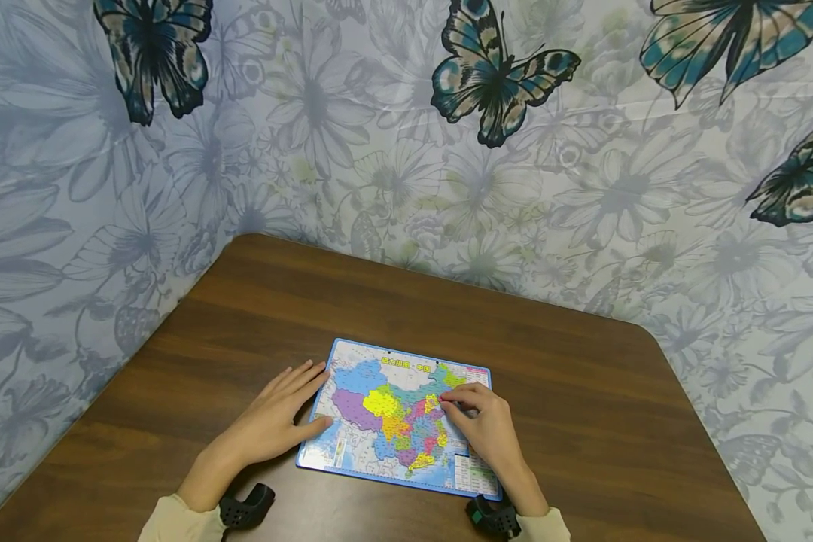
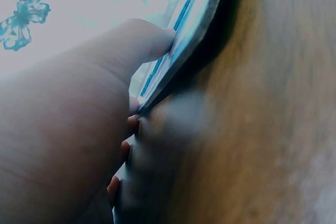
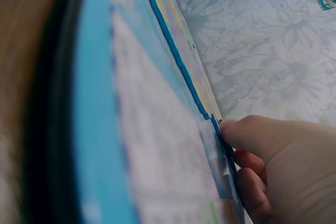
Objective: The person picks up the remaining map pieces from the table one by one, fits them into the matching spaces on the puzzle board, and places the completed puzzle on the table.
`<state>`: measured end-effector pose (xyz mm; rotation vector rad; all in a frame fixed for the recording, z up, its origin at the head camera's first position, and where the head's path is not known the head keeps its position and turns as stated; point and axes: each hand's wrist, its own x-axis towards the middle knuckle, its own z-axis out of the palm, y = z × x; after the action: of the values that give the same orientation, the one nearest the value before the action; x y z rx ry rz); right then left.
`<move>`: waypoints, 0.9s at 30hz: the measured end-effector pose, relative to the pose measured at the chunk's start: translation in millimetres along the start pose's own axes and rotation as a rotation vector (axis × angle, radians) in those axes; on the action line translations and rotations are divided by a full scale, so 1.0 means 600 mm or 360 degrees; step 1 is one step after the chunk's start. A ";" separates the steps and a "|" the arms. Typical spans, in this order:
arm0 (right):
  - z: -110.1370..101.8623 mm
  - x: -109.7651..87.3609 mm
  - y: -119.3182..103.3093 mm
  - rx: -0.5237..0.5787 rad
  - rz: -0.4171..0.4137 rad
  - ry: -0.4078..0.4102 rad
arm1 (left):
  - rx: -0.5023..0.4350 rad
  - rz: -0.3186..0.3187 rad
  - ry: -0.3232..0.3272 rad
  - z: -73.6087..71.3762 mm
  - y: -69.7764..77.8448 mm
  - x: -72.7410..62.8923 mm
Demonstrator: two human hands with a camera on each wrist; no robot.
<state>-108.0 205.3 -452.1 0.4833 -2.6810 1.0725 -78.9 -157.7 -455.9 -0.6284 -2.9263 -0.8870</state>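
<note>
A map puzzle board (image 1: 369,468) of China with coloured province pieces lies on the table. At its left edge rests my left hand (image 1: 278,418), fingers extended and thumb touching the border. In the left wrist view, the thumb (image 2: 149,40) lies on the top face of the board (image 2: 191,22). Over the right part of the map, my right hand (image 1: 488,425) pinches a small reddish puzzle piece (image 1: 442,400) between thumb and index finger. The fingertips mostly cover this piece. From the right wrist view, the thumb (image 3: 252,132) is low over the board (image 3: 152,114), and the piece is hidden.
The brown wooden table (image 1: 257,301) extends around the board on all sides. Behind it hangs a floral backdrop (image 1: 379,173) with teal butterflies. Black wrist-worn devices sit at the left wrist (image 1: 247,508) and right wrist (image 1: 491,518).
</note>
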 end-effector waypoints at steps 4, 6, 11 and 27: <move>0.000 -0.001 0.000 -0.0017 -0.0011 0.0012 | 0.0004 -0.0013 -0.0010 0.002 0.000 0.002; 0.001 -0.001 0.001 -0.0022 -0.0018 0.0022 | 0.0011 -0.0008 -0.0004 0.003 0.000 0.002; 0.004 0.000 0.004 -0.0052 -0.0083 0.0056 | 0.0021 0.0005 0.0014 0.002 0.001 0.001; 0.005 0.004 0.002 -0.0205 -0.0163 0.0027 | -0.0001 0.0002 0.0008 -0.001 0.002 -0.001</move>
<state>-110.9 203.2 -454.3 0.5768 -2.6574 0.8665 -78.1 -157.0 -454.9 -0.6269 -2.9212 -0.8880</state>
